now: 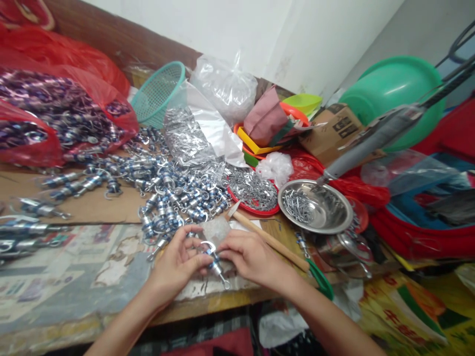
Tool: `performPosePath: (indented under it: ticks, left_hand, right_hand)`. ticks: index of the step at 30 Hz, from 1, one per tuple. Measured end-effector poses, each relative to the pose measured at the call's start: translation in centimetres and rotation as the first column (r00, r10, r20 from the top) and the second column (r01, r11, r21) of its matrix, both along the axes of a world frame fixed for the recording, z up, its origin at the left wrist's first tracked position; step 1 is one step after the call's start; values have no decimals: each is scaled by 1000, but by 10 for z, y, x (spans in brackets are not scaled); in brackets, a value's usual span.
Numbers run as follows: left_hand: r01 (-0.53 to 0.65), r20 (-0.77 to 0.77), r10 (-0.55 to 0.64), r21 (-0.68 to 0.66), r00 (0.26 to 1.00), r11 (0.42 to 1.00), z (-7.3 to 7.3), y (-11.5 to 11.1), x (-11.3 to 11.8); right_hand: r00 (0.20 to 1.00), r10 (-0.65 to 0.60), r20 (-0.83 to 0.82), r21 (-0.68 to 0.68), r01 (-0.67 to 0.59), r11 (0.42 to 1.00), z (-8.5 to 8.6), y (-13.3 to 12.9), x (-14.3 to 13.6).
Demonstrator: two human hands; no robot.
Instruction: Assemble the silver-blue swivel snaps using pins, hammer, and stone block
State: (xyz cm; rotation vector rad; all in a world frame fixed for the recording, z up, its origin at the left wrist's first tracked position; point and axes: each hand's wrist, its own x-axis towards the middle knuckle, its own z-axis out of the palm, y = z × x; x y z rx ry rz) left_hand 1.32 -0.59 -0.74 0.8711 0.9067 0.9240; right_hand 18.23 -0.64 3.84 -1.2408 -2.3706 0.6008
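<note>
Near the table's front edge, my left hand [181, 257] pinches a small blue-and-silver metal hook fitting [215, 267] with a pale curved hook and a ring at its lower end. From the other side, my right hand [247, 254] has its fingertips pressed together at the same fitting; whether they also hold a small part is hidden. Just beyond the fingers lies a greyish block [215, 230]. A hammer [267, 237] with a wooden handle rests slantwise behind my right hand. A large pile of similar fittings [174, 193] spreads beyond my left hand.
A steel bowl [339, 217] holds small metal pins, beside a red tray [265, 212] of flat silver pieces. Red bags [126, 116] of purplish fittings stand at the left. A teal basket [163, 94], a cardboard box [339, 128] and a grey-handled tool [367, 143] are farther back.
</note>
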Motion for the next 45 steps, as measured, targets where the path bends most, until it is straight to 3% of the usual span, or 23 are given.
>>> performPosePath:
  ticks: [11, 16, 18, 25, 29, 32, 35, 37, 39, 42, 45]
  left_hand:
    - [-9, -3, 9, 6, 1000, 1000, 2, -1, 1]
    - [-7, -24, 8, 27, 1000, 1000, 2, 0, 1]
    - [-11, -34, 12, 22, 999, 1000, 3, 0, 0]
    - [-7, -35, 7, 16, 999, 1000, 4, 0, -1]
    - [-8, -24, 9, 13, 1000, 1000, 2, 0, 0]
    - [-25, -19, 25, 1, 1000, 1000, 0, 0, 1]
    - [-42, -15, 41, -10, 999, 999, -1, 1, 1]
    - [-45, -14, 45, -16, 999, 999, -1, 1, 1]
    - [-49, -13, 49, -21, 999, 999, -1, 1, 1]
    - [-52, -8, 52, -19, 999, 998, -2, 0, 2]
    - [-55, 2, 55, -18, 998, 998, -3, 0, 3]
  right_hand:
    - [981, -178, -81, -114, 169, 979, -15, 8, -15]
    - [953, -219, -212, -390, 123, 913, -10, 12, -10]
    - [964, -190, -187, -425, 95, 900, -10, 14, -8]
    - [979, -174, -102, -232, 147, 962, -18, 15, -14]
    - [966, -147, -212, -101, 128, 987, -18, 14, -10]
    - [916, -264, -303, 51, 292, 955, -17, 16, 12]
    - [892, -449, -44, 173, 450, 876, -26, 17, 44]
    - [850, -489, 194, 149, 467, 871, -35, 16, 60]
    - [824, -483, 296, 94, 479, 873, -42, 12, 69]
    - [841, -491, 226, 79, 487, 870, -35, -1, 69]
    - [908, -415, 59, 94, 409, 908, -10, -21, 62]
